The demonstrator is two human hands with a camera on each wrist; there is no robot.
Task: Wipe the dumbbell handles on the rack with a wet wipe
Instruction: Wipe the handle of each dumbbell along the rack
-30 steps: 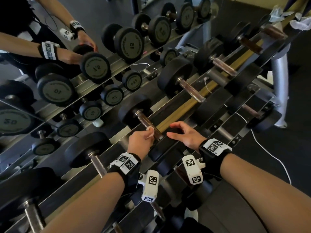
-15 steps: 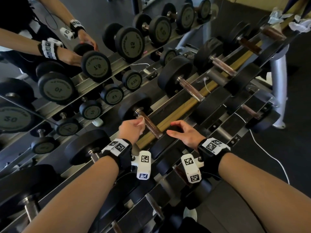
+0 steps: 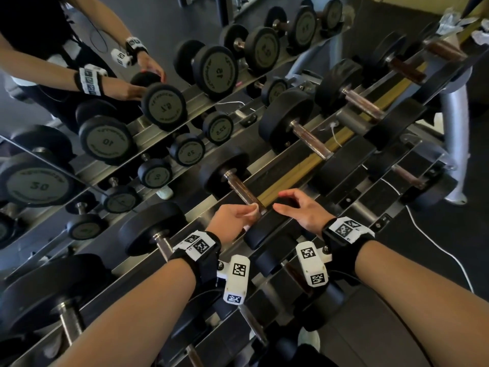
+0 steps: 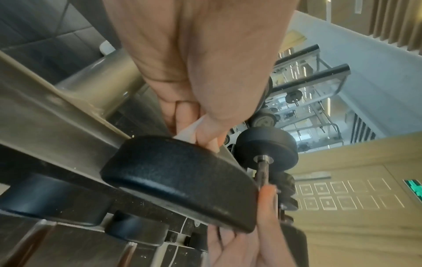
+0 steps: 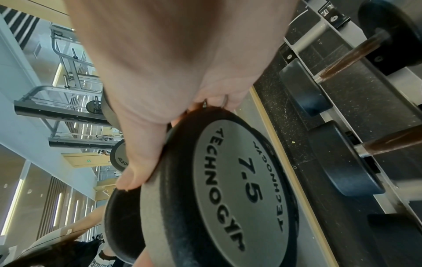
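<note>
Left hand (image 3: 229, 218) pinches wet wipe (image 3: 252, 209) against dumbbell handle (image 3: 242, 188).

The rack (image 3: 354, 207) runs from lower left to upper right, dumbbells lying across it side by side. The left hand (image 3: 230, 218) sits at the near end of one dumbbell handle (image 3: 242, 190) — the wet wipe (image 3: 252, 209) between fingers and handle. Just right of it, the right hand (image 3: 301, 210) rests on that dumbbell's near head (image 3: 267, 231). Behind the rack — a mirror (image 3: 79, 128).

Dumbbell end plate (image 5: 230, 187) reads "TECHNOGYM 7.5"; beyond it, mirrored dumbbells (image 3: 105, 141) show reversed 10, 15, 30.
</note>
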